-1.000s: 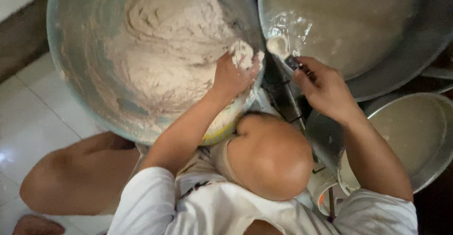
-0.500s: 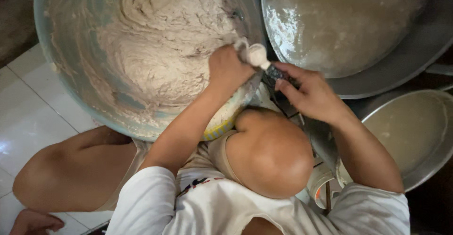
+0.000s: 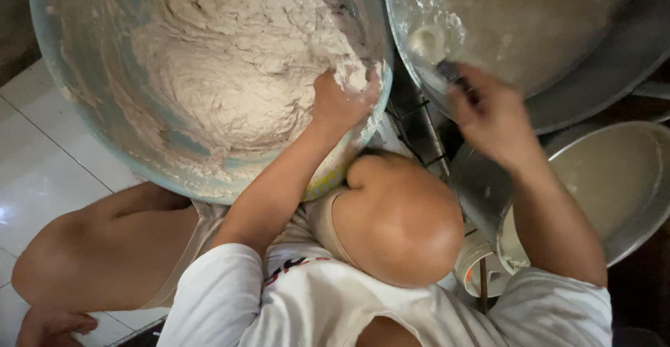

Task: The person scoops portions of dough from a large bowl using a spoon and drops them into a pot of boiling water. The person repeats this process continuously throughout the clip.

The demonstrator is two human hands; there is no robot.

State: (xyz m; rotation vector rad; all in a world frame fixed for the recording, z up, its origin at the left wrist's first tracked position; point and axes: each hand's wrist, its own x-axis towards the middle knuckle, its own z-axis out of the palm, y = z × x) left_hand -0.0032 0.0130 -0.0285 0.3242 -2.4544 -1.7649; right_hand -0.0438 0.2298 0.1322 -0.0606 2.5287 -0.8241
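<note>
While blurred, right hand (image 3: 492, 113) hides a dark tool (image 3: 450, 73); its grip unclear.

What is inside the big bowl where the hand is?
The big bowl holds a thick, pale, swirled batter. The left hand digs into it at the near rim. The batter hides the fingertips and the bowl's bottom.

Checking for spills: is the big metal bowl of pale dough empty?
No, the big metal bowl holds a heap of pale dough, the left hand in it.
</note>
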